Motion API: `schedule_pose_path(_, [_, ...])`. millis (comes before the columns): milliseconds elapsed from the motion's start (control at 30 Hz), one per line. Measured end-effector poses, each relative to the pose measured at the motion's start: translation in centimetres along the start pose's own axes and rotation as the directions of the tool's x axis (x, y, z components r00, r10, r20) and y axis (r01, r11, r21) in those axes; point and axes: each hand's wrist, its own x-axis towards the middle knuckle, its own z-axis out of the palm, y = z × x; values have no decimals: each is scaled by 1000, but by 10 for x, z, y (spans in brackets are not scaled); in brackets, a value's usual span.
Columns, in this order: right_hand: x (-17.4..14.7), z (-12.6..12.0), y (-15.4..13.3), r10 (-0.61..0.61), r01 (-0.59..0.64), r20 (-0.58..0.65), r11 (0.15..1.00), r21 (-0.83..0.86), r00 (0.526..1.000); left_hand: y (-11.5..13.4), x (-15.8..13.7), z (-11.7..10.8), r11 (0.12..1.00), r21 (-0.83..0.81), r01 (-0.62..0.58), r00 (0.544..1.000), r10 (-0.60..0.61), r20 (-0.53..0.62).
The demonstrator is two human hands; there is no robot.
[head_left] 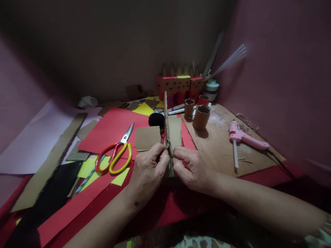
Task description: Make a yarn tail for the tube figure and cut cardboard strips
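Between my two hands a piece of cardboard (167, 120) stands upright, seen nearly edge-on. My left hand (152, 165) pinches its near lower part from the left, fingers closed. From the right, my right hand (192, 168) grips the same part with curled fingers. A paler cardboard flap (176, 131) shows just right of the upright edge; I cannot tell whether it is joined to it. Left of the hands lies a small cardboard square (148, 138). Scissors (117, 151) with one red and one yellow handle rest beyond my left hand, blades pointing away.
Brown cardboard tubes (201, 117) stand behind my right hand. A pink glue gun (245, 136) lies on a board (214, 148) at right, its cord trailing off. Red paper (111, 127) and scraps cover the left side. Box-faced figures (182, 84) and a jar (211, 90) stand at the back.
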Motion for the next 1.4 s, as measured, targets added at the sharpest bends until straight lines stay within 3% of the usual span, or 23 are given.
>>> schedule_pose_path(167, [-1,0,4,-34,33,-3,999,-43,999,-1,1,0,999,35,20,994,-24,109])
schedule_pose_path(300, [-2,3,8,-111,112,14,990,-90,994,0,4,-4,990,130,53,962,-86,259])
schedule_pose_path(400, [-2,5,8,-123,126,35,986,-110,992,1,5,-5,980,199,28,950,-88,301])
schedule_pose_path(600, [1,5,6,-114,117,36,987,-107,993,-2,4,-6,982,186,28,969,-72,237])
schedule_pose_path(867, [6,1,3,-54,55,54,998,-14,997,-3,7,-16,988,153,-28,963,-14,270])
schedule_pose_path(1133, [8,0,6,24,-25,-19,999,-29,1000,-3,-7,-3,972,236,3,974,-56,218])
schedule_pose_path(1400, [10,1,1,128,-127,22,992,-14,992,-9,-9,4,899,405,-169,985,166,41])
